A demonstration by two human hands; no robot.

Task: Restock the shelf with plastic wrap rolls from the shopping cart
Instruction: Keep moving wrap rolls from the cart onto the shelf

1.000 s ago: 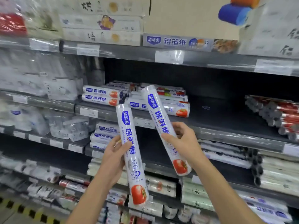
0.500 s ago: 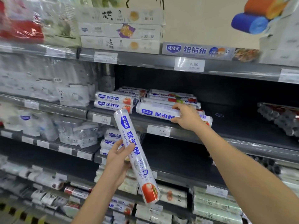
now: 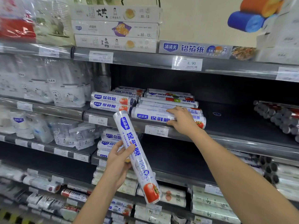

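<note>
My right grip (image 3: 182, 120) has laid its roll (image 3: 152, 116) on the shelf (image 3: 234, 125) front, fingers still curled round it; left grip (image 3: 116, 164) holds the second roll (image 3: 139, 159), next to go.

Grey shop shelving (image 3: 234, 122), beige wall (image 3: 194, 20)

On the middle shelf (image 3: 234, 120) the front roll (image 3: 150, 116) lies along the edge, before the stacked rolls (image 3: 168, 101); the tilted roll (image 3: 139, 159) sits lower left, nearer the camera.
</note>
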